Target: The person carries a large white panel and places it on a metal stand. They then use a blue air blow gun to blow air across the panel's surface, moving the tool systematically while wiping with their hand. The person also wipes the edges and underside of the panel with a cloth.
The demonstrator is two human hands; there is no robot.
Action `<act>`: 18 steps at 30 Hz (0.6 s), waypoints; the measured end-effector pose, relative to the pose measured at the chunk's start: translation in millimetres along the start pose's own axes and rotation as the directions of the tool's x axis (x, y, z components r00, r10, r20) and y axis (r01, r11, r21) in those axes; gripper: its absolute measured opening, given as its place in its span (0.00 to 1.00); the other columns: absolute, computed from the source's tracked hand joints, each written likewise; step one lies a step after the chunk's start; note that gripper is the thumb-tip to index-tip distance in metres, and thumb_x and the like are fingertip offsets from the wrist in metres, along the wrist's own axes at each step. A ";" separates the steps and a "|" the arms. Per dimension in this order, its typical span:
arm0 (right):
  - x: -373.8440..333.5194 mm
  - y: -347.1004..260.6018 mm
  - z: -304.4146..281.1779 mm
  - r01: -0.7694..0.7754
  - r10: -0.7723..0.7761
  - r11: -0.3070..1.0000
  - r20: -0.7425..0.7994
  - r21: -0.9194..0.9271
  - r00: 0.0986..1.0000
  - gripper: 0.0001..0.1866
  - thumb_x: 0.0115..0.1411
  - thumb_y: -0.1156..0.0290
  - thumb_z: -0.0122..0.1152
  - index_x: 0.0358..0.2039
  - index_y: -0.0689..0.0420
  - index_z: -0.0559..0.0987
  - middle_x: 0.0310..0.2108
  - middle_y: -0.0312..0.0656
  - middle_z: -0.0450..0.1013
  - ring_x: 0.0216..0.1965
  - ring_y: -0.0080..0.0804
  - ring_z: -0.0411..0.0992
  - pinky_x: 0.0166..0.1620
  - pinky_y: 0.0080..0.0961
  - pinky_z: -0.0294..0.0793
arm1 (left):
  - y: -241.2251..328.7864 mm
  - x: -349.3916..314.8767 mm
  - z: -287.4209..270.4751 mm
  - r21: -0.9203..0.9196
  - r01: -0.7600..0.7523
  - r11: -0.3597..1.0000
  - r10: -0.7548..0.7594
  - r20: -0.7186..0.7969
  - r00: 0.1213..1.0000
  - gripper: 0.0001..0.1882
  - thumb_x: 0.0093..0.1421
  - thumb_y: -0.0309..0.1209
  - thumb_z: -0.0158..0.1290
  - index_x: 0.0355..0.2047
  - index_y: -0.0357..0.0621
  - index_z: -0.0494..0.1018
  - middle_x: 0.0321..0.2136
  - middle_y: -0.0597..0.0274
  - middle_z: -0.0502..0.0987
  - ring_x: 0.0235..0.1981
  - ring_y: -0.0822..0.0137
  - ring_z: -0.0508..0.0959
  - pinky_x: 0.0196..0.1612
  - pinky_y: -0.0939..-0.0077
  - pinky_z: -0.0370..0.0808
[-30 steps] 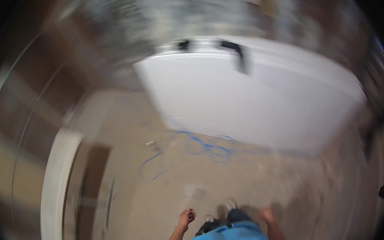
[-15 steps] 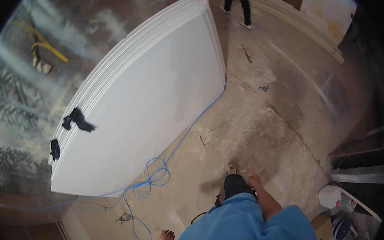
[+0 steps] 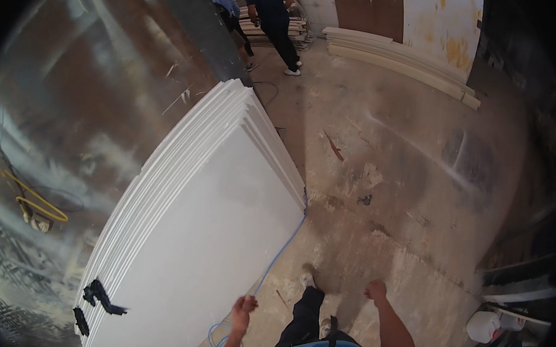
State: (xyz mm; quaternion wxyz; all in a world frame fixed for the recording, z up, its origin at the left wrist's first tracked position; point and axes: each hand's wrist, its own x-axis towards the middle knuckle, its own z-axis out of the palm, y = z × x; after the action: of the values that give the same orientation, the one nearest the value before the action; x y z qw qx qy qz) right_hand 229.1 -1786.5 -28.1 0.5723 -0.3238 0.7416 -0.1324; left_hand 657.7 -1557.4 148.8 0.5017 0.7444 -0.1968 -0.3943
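Note:
My left hand [image 3: 243, 310] hangs in the air over the near right edge of a leaning stack of white panels [image 3: 198, 252], nothing in its loosely bent, parted fingers. My right hand [image 3: 375, 290] swings out ahead on the other side, curled into a loose fist with nothing showing in it. Below the left hand, a blue cord [image 3: 277, 259] runs along the foot of the panels and bunches into loops near my left forearm. Black crumpled strips [image 3: 103, 296] cling to the panels' left edges.
Two people [image 3: 270, 7] are at the far end, by stacked boards. Long pale boards [image 3: 400, 62] lie along the far wall. White plastic jugs [image 3: 483, 325] stand at the right. A yellow cable [image 3: 43, 209] hangs on the left wall. Reddish debris [image 3: 333, 146] lies on the floor.
I have stepped forward and the view has tilted up. Both hands have swung up and forward. The panels sit lower in view, and a second person shows at the far end.

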 end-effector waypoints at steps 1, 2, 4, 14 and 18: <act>9.1 -15.4 10.3 0.022 -0.021 1.000 0.035 -0.013 0.999 0.10 0.68 0.71 0.58 0.44 0.64 0.79 0.34 0.47 0.80 0.32 0.39 0.82 0.35 0.37 0.84 | 36.4 30.1 14.4 -0.004 -0.106 0.994 0.106 0.015 0.994 0.22 0.74 0.49 0.55 0.45 0.39 0.79 0.37 0.62 0.83 0.40 0.70 0.82 0.46 0.73 0.77; 18.8 -29.8 20.3 0.015 -0.013 0.999 0.055 -0.032 0.998 0.11 0.68 0.71 0.57 0.45 0.64 0.79 0.35 0.48 0.80 0.32 0.39 0.82 0.35 0.37 0.84 | 73.9 62.7 28.3 0.004 -0.150 0.989 0.150 0.009 0.989 0.22 0.75 0.48 0.54 0.45 0.38 0.79 0.37 0.62 0.83 0.39 0.70 0.81 0.47 0.73 0.76; 40.2 -57.9 37.3 -0.021 0.029 0.995 0.079 -0.101 0.996 0.11 0.67 0.71 0.58 0.45 0.64 0.80 0.36 0.48 0.80 0.33 0.38 0.82 0.36 0.36 0.84 | 148.4 125.1 49.2 0.012 -0.323 0.946 0.322 0.053 0.945 0.20 0.76 0.44 0.53 0.44 0.36 0.78 0.37 0.62 0.81 0.42 0.71 0.79 0.52 0.73 0.75; 184.0 -235.3 75.4 -0.053 0.055 0.998 0.126 -0.021 0.991 0.07 0.65 0.71 0.63 0.40 0.60 0.83 0.31 0.41 0.80 0.29 0.32 0.81 0.32 0.32 0.82 | 471.3 384.0 127.0 0.379 -0.564 0.733 0.601 0.028 0.799 0.14 0.76 0.36 0.53 0.52 0.39 0.78 0.48 0.58 0.80 0.52 0.66 0.76 0.61 0.69 0.69; 272.7 -314.2 99.3 -0.052 0.041 0.996 0.134 0.077 0.990 0.07 0.66 0.70 0.63 0.40 0.59 0.82 0.30 0.40 0.79 0.28 0.31 0.80 0.32 0.32 0.82 | 515.3 509.1 146.4 0.626 -0.572 0.529 0.680 0.090 0.727 0.21 0.73 0.39 0.55 0.60 0.40 0.73 0.59 0.50 0.76 0.63 0.53 0.73 0.66 0.59 0.67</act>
State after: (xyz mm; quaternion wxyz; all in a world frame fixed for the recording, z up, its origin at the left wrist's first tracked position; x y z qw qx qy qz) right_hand 388.4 -2178.7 -88.7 0.6360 -0.2910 0.7034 -0.1271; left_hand 907.1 -2210.5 388.2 0.3526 0.7732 -0.5258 -0.0369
